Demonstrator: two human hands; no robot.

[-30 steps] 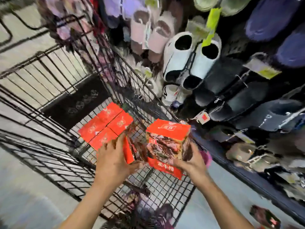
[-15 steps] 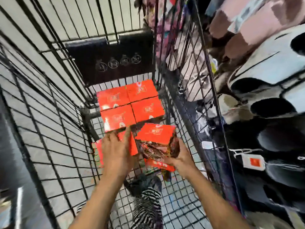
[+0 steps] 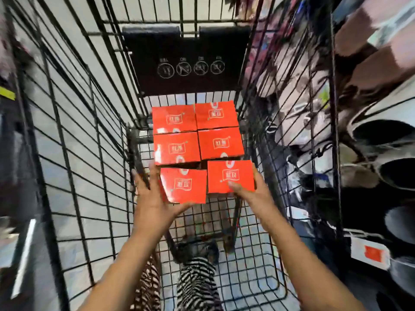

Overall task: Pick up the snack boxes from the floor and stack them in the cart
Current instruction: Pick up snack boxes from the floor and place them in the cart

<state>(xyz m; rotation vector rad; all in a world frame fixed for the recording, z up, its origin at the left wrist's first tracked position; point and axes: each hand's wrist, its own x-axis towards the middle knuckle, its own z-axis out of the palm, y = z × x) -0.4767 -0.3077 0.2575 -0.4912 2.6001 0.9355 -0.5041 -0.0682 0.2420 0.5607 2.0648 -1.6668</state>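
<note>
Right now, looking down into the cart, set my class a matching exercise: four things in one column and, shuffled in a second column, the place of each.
Things
1. Left hand
2. Right hand
3. Black panel with round symbols
4. Four red boxes in a square

Places
A. On the cart's far end wall
B. At the nearest red box on the right
C. On the cart floor, just below the panel
D. At the nearest red box on the left

Pairs: 1-D, 2-B, 3-A, 4-C

Left hand (image 3: 152,205) spread, right hand (image 3: 251,194) gripping.
</note>
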